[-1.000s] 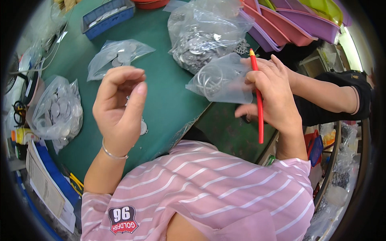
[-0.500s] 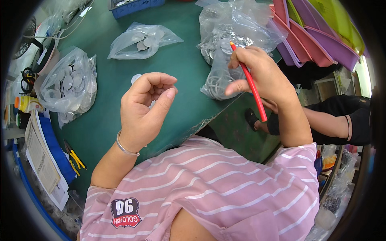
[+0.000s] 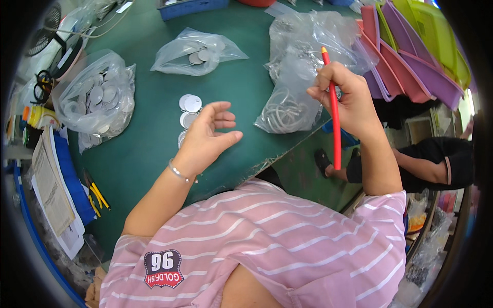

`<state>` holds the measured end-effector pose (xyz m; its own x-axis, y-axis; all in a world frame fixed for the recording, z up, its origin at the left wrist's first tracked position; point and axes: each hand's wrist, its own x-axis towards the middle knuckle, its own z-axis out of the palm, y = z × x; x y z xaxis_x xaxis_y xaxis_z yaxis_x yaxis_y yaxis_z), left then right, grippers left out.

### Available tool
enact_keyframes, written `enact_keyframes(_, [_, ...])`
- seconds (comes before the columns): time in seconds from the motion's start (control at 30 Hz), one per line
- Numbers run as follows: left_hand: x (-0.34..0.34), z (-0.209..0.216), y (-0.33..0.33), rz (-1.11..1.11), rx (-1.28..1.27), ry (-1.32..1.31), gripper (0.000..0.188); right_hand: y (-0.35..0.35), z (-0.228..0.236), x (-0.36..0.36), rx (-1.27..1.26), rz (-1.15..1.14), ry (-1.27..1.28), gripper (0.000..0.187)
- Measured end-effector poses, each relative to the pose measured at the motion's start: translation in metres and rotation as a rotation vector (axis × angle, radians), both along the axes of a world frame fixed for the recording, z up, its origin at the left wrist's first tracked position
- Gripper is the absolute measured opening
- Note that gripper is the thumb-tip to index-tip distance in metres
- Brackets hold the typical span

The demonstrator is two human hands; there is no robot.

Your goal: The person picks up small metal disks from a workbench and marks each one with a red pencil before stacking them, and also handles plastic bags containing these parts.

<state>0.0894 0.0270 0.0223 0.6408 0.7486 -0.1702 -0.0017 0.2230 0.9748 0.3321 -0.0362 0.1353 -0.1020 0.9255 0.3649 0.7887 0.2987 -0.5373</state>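
A long red pencil [image 3: 335,120] with a yellow tip is gripped in my right hand [image 3: 345,97], its tip pointing up and away from me. This hand hovers beside a clear bag of metal rings [image 3: 285,112] at the table's right edge. My left hand [image 3: 208,134] is empty, its fingers apart and slightly curled. Several round silver discs [image 3: 192,103] lie in a short column just left of it, partly hidden behind the hand. Farther back, a small clear bag [image 3: 226,47] holds a few similar discs.
A fuller bag of discs [image 3: 108,95] stands at the left, near yellow-handled pliers [image 3: 96,192] and papers [image 3: 51,190]. A blue bin [image 3: 192,9] sits at the far edge. Stacked coloured trays [image 3: 411,46] rise at the right, and another person's leg [image 3: 426,167] is below them.
My left hand has turned and opened more, uncovering the discs beside it. My right hand has moved right, and the pencil stands more upright. The whole view has shifted slightly.
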Motion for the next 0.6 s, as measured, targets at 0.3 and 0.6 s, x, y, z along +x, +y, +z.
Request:
enact_keyframes(0.3, [-0.002, -0.024, 0.001, -0.096, -0.569, -0.571, 0.058, 0.024, 0.005, -0.068, 0.183, 0.145, 0.630, 0.023])
enact_keyframes(0.6, [-0.054, -0.025, -0.003, 0.002, -0.651, -0.872, 0.056, 0.044, -0.001, -0.093, 0.175, 0.356, 0.589, 0.023])
